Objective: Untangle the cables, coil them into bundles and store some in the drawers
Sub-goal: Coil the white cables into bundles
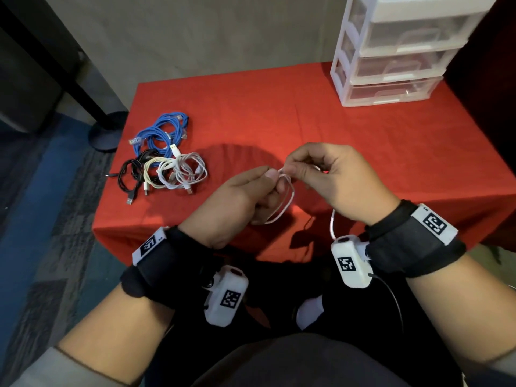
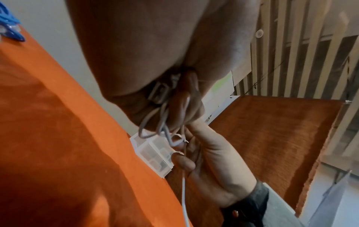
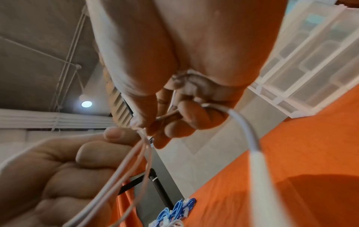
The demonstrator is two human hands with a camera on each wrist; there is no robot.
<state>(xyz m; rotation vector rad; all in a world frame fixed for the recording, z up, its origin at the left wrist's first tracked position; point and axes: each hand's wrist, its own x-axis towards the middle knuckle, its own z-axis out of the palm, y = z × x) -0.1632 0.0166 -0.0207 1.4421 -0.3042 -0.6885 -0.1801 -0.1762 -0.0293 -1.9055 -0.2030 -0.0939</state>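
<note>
A red-covered tabletop [image 1: 279, 107] fills the middle of the head view, with a white drawer unit [image 1: 391, 51] of translucent drawers standing at its far corner in the upper right of the frame. At the left of the frame, near the tabletop's edge, lies a heap of cables: a blue cable bundle [image 1: 162, 132] farthest back, a black cable [image 1: 131, 174] at the left side and several white cables [image 1: 181, 170] looped together just beside it, the three groups touching or overlapping. In the centre of the frame, above the near edge of the tabletop, two hands meet over a thin white cable [image 1: 287, 199]. The left hand [image 1: 237, 202] is curled round a small coil of that cable, its loops hanging below the fingers. The right hand [image 1: 335, 177] pinches the same cable at the top of the coil, thumb and forefinger pressed together right against the left thumb. A loose tail of the cable drops from under the right hand toward the lower centre of the frame. Both wrists wear black straps [image 1: 413, 241] carrying white camera housings [image 1: 350, 261] with printed markers.
</note>
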